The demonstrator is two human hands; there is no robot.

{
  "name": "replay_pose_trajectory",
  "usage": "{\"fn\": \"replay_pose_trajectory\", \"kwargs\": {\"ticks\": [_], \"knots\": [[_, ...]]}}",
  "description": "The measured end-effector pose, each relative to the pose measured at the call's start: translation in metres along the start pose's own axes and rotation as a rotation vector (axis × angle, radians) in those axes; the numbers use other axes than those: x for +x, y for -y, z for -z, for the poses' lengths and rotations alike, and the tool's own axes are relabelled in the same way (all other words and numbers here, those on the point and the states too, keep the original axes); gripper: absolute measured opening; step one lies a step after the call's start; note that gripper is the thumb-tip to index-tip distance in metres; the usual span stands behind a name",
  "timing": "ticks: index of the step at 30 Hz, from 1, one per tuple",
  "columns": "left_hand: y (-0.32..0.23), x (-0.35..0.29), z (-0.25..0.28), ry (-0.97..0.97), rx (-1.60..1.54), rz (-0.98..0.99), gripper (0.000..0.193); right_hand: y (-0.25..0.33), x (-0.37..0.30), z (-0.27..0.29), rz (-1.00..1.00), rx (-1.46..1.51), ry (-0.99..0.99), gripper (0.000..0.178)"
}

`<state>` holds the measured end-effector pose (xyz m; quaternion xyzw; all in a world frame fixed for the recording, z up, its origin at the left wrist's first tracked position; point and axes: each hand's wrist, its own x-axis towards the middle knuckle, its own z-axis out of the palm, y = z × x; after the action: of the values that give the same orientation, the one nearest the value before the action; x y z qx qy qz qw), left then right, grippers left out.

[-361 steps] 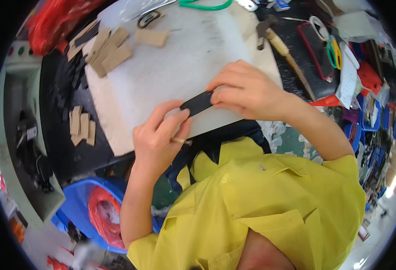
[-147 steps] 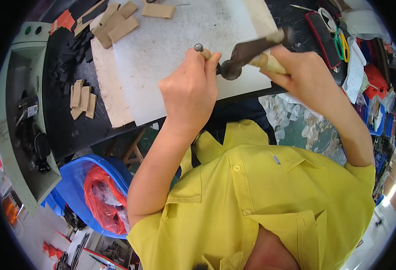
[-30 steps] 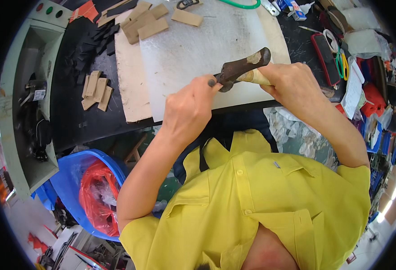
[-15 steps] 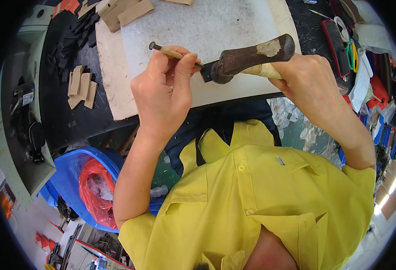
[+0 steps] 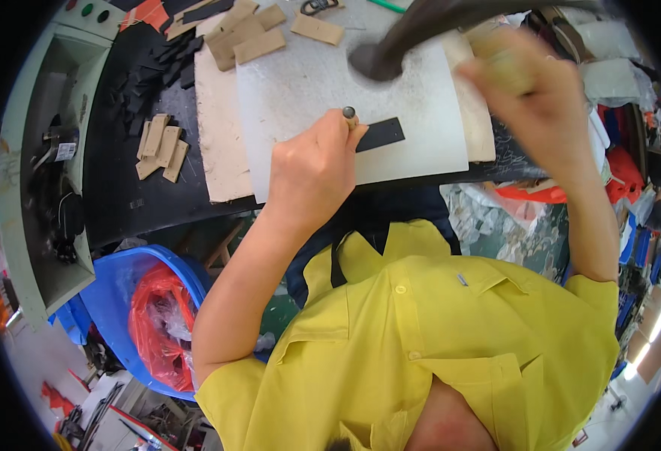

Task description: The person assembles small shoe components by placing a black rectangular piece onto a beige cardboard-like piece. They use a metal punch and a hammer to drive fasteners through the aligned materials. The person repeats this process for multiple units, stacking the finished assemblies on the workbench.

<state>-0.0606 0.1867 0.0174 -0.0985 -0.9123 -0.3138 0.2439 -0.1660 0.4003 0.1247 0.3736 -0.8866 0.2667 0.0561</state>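
My left hand (image 5: pixel 311 169) is closed around a hand punch (image 5: pixel 348 113), a slim tool with a round metal head, held upright. Its lower end is hidden by the fingers, so I cannot tell whether the tip touches the black strip (image 5: pixel 383 134) beside it. That strip lies flat on a white sheet (image 5: pixel 300 90), partly under my fingertips. Raised to the right, my right hand (image 5: pixel 529 98) is smeared by motion but wrapped round the pale handle of a hammer. The dark hammer head (image 5: pixel 378 60) hangs above the sheet, apart from the punch.
Small tan pieces (image 5: pixel 166 146) lie stacked on the black table (image 5: pixel 157 207) at the left, with dark pieces (image 5: pixel 146 71) behind them. Larger tan pieces (image 5: pixel 259 46) rest at the sheet's far edge. Below left is a blue tub (image 5: pixel 112 308) with a red bag (image 5: pixel 150 323).
The punch has gone from tilted to upright, over the black strip, which now lies flat on the sheet. My right hand has lifted the hammer up and away from my left hand.
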Motion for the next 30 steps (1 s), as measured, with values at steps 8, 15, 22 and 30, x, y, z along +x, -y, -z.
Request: {"fn": "replay_pose_trajectory", "kwargs": {"ticks": [8, 15, 22, 30], "knots": [[-0.003, 0.007, 0.000, 0.107, 0.063, -0.062, 0.016, 0.005, 0.000, 0.004, -0.044, -0.072, 0.186, 0.019], [-0.008, 0.000, 0.000, 0.124, 0.145, -0.111, 0.011, -0.109, -0.062, -0.020, -0.427, -0.531, -0.157, 0.026], [-0.012, -0.002, -0.004, 0.053, 0.059, -0.137, 0.007, -0.063, -0.055, -0.070, 0.024, -0.083, -0.312, 0.024], [0.002, 0.000, 0.019, 0.022, -0.515, 0.477, 0.018, -0.005, -0.032, -0.110, 0.252, 0.044, -0.071, 0.025]]}}
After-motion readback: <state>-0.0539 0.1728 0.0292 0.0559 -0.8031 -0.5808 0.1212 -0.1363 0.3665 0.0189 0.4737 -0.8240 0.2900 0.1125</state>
